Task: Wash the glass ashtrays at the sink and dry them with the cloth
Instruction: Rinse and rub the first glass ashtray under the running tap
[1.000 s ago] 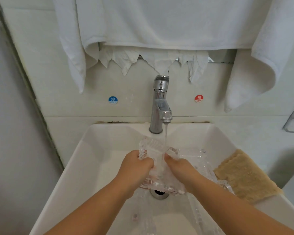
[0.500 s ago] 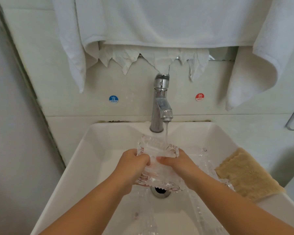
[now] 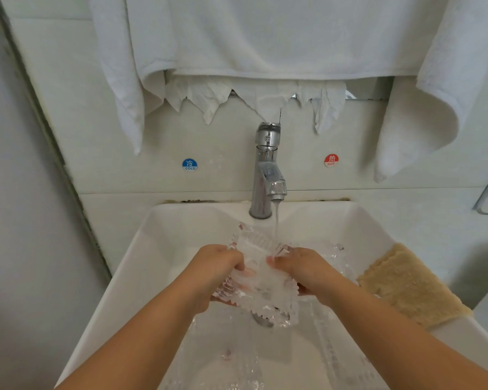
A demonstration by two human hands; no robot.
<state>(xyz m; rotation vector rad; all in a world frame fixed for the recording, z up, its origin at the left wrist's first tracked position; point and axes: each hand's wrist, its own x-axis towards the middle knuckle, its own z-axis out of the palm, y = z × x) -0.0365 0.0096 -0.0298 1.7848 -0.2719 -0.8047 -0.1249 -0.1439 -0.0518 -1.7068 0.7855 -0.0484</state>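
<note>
Glass ashtray (image 3: 261, 280), square and cut with ridges, sits between my two hands above the drain (image 3: 262, 319) of the white sink (image 3: 152, 249), tilted so its far edge rises toward the faucet (image 3: 266, 170) and its near, scalloped edge dips down toward me. Its hollow side faces up and a little toward me, and being square it has no clear long axis; one corner points up and left at the back. A thin stream of water (image 3: 276, 218) falls from the spout onto the far right part of the ashtray. My left hand (image 3: 217, 268) grips the left edge, fingers curled over the rim with the fingertips inside the hollow. My right hand (image 3: 307, 270) holds the right edge, the thumb lying across the inside of the glass and the fingers wrapped beneath, where I cannot see them clearly. More cut glass lies in the basin: a second ashtray (image 3: 335, 257) behind my right hand against the right wall, and other clear pieces lower down near the bottom edge, too blurred by water for me to tell their shape. A tan cloth (image 3: 406, 285) lies draped over the right rim of the sink. On the wall, a blue COLD sticker (image 3: 189, 164) sits left of the faucet and a red HOT sticker (image 3: 331, 160) right of it. White towels (image 3: 265, 35) hang above, with torn white paper (image 3: 265, 99) showing below their hem.
</note>
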